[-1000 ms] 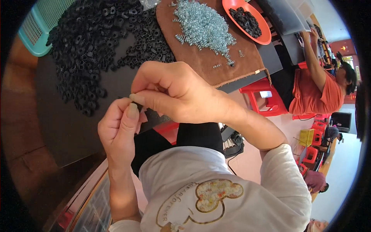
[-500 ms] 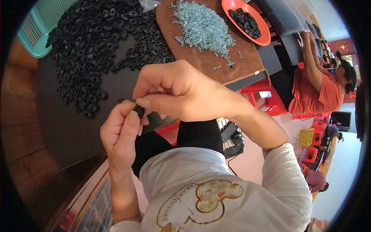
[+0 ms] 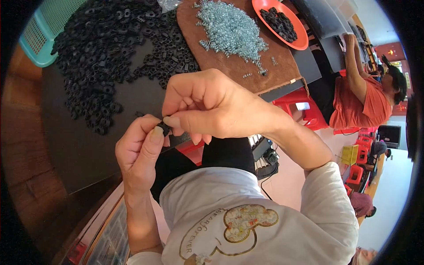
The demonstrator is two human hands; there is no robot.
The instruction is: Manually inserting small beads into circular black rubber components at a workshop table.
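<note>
Between the thumb and fingers of my left hand (image 3: 140,143) is pinched a small black plastic part (image 3: 164,128). My right hand (image 3: 205,104) meets it there, its thumb and forefinger pressed together against the part's upper end. Whether the right fingertips also hold a separate small piece is hidden. Beyond my hands, a large heap of similar black plastic parts (image 3: 95,57) covers the dark table. A pile of small metal coil springs (image 3: 229,31) lies on a brown cloth (image 3: 229,70), with a few loose springs at its near edge.
An orange plate (image 3: 301,42) of black pieces sits at the cloth's far right. A green mesh basket (image 3: 37,42) stands at the far left. Red stools (image 3: 309,112) are to the right, where a co-worker in an orange shirt (image 3: 357,101) reaches toward a translucent bin (image 3: 324,17).
Both hands have shifted slightly right with the black part. The right fingers have tilted and its lower fingers now show more below the palm.
</note>
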